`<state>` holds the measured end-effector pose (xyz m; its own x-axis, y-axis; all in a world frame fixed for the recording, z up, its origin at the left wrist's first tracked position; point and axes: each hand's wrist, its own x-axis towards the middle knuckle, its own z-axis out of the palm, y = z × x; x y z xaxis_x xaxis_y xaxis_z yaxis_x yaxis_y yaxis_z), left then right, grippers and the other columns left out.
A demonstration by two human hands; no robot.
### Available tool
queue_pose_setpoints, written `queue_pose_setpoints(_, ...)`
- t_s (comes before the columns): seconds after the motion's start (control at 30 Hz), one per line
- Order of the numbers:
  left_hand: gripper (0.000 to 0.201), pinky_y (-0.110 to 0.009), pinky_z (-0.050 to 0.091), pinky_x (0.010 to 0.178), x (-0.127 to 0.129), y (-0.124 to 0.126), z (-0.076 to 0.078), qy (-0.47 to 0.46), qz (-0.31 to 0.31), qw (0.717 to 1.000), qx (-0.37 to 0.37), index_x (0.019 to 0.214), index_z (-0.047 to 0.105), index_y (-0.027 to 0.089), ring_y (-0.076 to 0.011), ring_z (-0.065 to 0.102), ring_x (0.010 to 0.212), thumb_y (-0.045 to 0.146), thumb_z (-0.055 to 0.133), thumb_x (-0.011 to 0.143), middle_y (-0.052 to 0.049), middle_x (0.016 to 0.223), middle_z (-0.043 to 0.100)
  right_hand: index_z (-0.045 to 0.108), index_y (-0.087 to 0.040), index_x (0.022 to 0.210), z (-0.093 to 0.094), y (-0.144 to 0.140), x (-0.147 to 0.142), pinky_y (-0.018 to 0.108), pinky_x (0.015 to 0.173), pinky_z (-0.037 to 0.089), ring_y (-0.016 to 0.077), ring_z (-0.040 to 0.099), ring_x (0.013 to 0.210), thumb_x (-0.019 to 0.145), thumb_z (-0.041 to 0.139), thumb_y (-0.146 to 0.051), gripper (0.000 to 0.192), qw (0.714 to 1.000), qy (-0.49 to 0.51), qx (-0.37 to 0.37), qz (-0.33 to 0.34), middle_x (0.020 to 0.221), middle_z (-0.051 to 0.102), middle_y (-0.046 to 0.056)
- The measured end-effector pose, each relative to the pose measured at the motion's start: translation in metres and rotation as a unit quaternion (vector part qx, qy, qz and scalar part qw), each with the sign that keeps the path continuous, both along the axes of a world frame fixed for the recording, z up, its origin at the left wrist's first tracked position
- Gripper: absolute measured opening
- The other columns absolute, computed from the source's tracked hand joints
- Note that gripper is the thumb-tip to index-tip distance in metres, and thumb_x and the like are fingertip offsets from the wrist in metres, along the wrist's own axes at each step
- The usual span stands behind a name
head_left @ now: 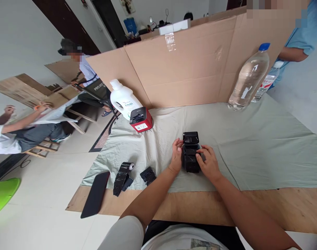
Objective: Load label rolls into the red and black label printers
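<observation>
A small black device [191, 163], which looks like a portable label printer, rests on the cloth in front of me. Its lid [190, 137] is flipped up at the far side, and the compartment below faces me. At its left side is my left hand [176, 157], fingers apart and thumb by the casing. My right hand [208, 163] has bent fingertips on the compartment's right edge; whether they pinch something inside is too small to tell. Left of my forearm lie a black roll with a white core [122, 176] and a folded black strip [148, 175].
A black phone-like slab [95, 195] overhangs the table's left edge. Behind stand a red-black box [141, 119], a white jug [125, 100] and a large water bottle [249, 78]. A cardboard panel [187, 73] walls the back. Other people sit and stand beyond.
</observation>
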<state>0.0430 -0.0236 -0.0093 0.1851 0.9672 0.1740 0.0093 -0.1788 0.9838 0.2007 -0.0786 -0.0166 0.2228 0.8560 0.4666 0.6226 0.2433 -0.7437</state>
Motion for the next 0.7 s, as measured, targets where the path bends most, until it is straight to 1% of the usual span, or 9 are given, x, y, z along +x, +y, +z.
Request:
queue_pose_setpoints(0.07,0.072,-0.041,0.038,0.111,0.002,0.006,0.001,-0.01,0.005,1.0,-0.015,0.149,0.023,0.025,-0.0232,0.042,0.138,0.069,0.025,0.093,-0.014,0.153,0.034,0.062,-0.022,0.099,-0.001,0.001,0.002,0.049,0.095,0.052,0.0276,0.056,0.115,0.089,0.054,-0.036,0.019,1.0,0.009,-0.002,0.006,0.12,0.056,0.013)
queue_pose_setpoints(0.13,0.07,-0.042,0.036,0.112,0.003,0.016,0.005,-0.007,-0.006,0.999,-0.042,0.15,0.024,0.026,-0.0232,0.038,0.141,0.068,0.02,0.094,-0.013,0.155,0.032,0.06,-0.021,0.1,-0.003,0.003,0.003,0.048,0.091,0.054,0.0278,0.056,0.114,0.087,0.056,-0.036,0.02,1.0,0.018,-0.012,0.012,0.12,0.056,0.014)
queue_pose_setpoints(0.23,0.067,-0.042,0.037,0.11,0.003,0.031,0.016,0.023,-0.02,0.997,-0.069,0.153,0.021,0.028,-0.0206,0.041,0.14,0.062,0.006,0.097,-0.011,0.149,0.044,0.058,-0.021,0.108,-0.006,0.005,0.004,0.045,0.084,0.056,0.0267,0.057,0.111,0.089,0.053,-0.039,0.026,0.998,0.06,-0.019,0.011,0.119,0.057,0.014)
queue_pose_setpoints(0.3,0.067,-0.042,0.039,0.108,0.001,0.033,0.022,0.052,-0.014,0.997,-0.052,0.151,0.026,0.027,-0.0195,0.047,0.135,0.06,0.002,0.097,-0.011,0.139,0.055,0.054,-0.021,0.116,-0.007,0.006,0.005,0.043,0.082,0.056,0.0249,0.06,0.106,0.093,0.048,-0.041,0.032,0.995,0.1,-0.015,0.0,0.118,0.058,0.014)
queue_pose_setpoints(0.37,0.069,-0.043,0.038,0.109,-0.003,0.026,0.025,0.077,-0.01,0.997,-0.014,0.144,0.038,0.022,-0.02,0.052,0.128,0.061,0.005,0.097,-0.012,0.126,0.062,0.051,-0.02,0.122,-0.006,0.007,0.007,0.043,0.084,0.055,0.0234,0.061,0.103,0.095,0.042,-0.043,0.036,0.992,0.127,-0.005,-0.014,0.118,0.059,0.014)
queue_pose_setpoints(0.47,0.066,-0.045,0.038,0.11,-0.009,0.007,0.024,0.088,-0.018,0.995,0.046,0.129,0.052,0.017,-0.0219,0.057,0.12,0.062,0.015,0.097,-0.013,0.114,0.066,0.053,-0.021,0.121,-0.001,0.005,0.01,0.044,0.087,0.053,0.0234,0.06,0.106,0.097,0.038,-0.043,0.036,0.992,0.123,0.017,-0.019,0.119,0.06,0.014)
queue_pose_setpoints(0.57,0.059,-0.046,0.035,0.113,-0.015,-0.01,0.021,0.096,-0.038,0.99,0.092,0.125,0.055,0.018,-0.0236,0.053,0.126,0.059,0.023,0.098,-0.014,0.126,0.062,0.059,-0.022,0.112,0.008,0.002,0.009,0.045,0.09,0.051,0.0243,0.058,0.11,0.097,0.039,-0.042,0.032,0.996,0.083,0.034,0.007,0.116,0.063,0.012)
queue_pose_setpoints(0.63,0.056,-0.048,0.032,0.115,-0.018,-0.016,0.019,0.116,-0.053,0.985,0.116,0.129,0.054,0.018,-0.0246,0.047,0.134,0.056,0.025,0.099,-0.014,0.136,0.057,0.062,-0.024,0.107,0.014,0.0,0.008,0.046,0.093,0.05,0.0246,0.059,0.107,0.098,0.038,-0.04,0.031,0.997,0.053,0.042,0.029,0.109,0.066,0.01)
queue_pose_setpoints(0.7,0.054,-0.049,0.03,0.116,-0.02,-0.018,0.017,0.138,-0.061,0.978,0.141,0.131,0.053,0.019,-0.0246,0.043,0.138,0.054,0.026,0.1,-0.014,0.14,0.054,0.065,-0.025,0.106,0.018,-0.001,0.007,0.047,0.094,0.049,0.0247,0.06,0.103,0.098,0.037,-0.039,0.032,0.998,0.028,0.044,0.039,0.102,0.069,0.008)
